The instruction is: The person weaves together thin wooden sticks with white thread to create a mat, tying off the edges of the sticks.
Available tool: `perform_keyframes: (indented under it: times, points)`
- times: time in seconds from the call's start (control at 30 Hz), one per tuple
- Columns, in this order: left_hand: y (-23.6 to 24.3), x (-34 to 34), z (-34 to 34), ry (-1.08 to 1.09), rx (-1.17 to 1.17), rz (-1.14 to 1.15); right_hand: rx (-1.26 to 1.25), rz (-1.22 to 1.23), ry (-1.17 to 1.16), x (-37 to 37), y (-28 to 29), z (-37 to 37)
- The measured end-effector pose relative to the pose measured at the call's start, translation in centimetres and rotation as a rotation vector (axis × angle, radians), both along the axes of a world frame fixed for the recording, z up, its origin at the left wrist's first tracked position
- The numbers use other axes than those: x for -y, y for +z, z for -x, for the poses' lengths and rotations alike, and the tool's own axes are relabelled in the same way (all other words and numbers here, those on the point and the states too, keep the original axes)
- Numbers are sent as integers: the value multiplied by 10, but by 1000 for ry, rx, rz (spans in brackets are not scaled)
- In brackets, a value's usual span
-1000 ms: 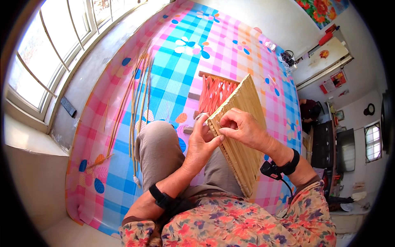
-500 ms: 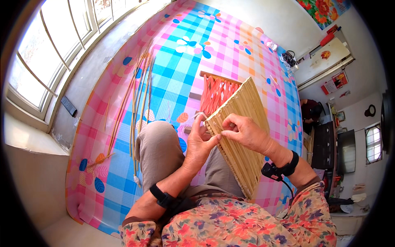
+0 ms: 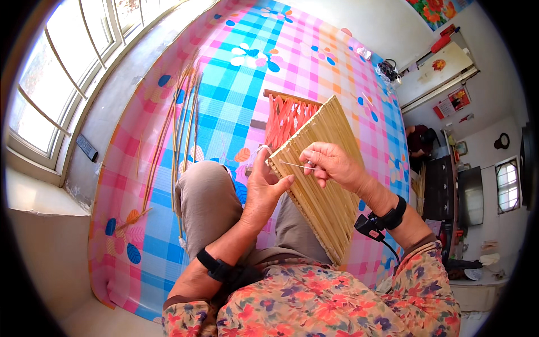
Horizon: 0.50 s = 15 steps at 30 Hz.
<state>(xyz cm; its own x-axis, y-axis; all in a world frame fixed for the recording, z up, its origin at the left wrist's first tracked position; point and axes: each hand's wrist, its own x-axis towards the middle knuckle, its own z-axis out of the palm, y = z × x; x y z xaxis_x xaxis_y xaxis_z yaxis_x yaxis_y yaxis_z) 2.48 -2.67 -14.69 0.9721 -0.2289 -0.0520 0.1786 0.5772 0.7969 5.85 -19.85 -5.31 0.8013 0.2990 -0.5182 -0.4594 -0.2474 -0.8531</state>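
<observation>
A flat panel of pale plant stalks (image 3: 323, 180), laid side by side, leans tilted across my lap. My left hand (image 3: 263, 188) grips its left corner, fingers behind the edge and thumb in front. A whitish loop (image 3: 263, 148) shows at the fingertips of that hand. Just over the panel's face, my right hand (image 3: 331, 165) is closed in a pinch on a thin pale thread (image 3: 295, 165), which runs taut toward the corner. Whether a needle is in those fingers cannot be made out.
Behind the panel stands a small wooden stool with red strips (image 3: 289, 121). Long loose stalks (image 3: 178, 129) lie on the checked sheet (image 3: 238, 84) to the left. A remote control (image 3: 87, 147) rests on the window ledge. Another person (image 3: 421, 140) is at the far right.
My right hand has drawn away from the panel's edge, slightly up and right, and the thread now shows stretched. The left hand keeps its grip on the corner.
</observation>
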Motion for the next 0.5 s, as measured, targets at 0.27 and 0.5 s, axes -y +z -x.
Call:
perform_keyframes:
  times: [0.27, 0.5]
  points:
    - [-5, 4, -1, 32, -19, -63, 663, 379, 214, -16, 12, 16]
    - [-9, -4, -4, 64, -77, -63, 1007, -150, -334, 120, 160, 18]
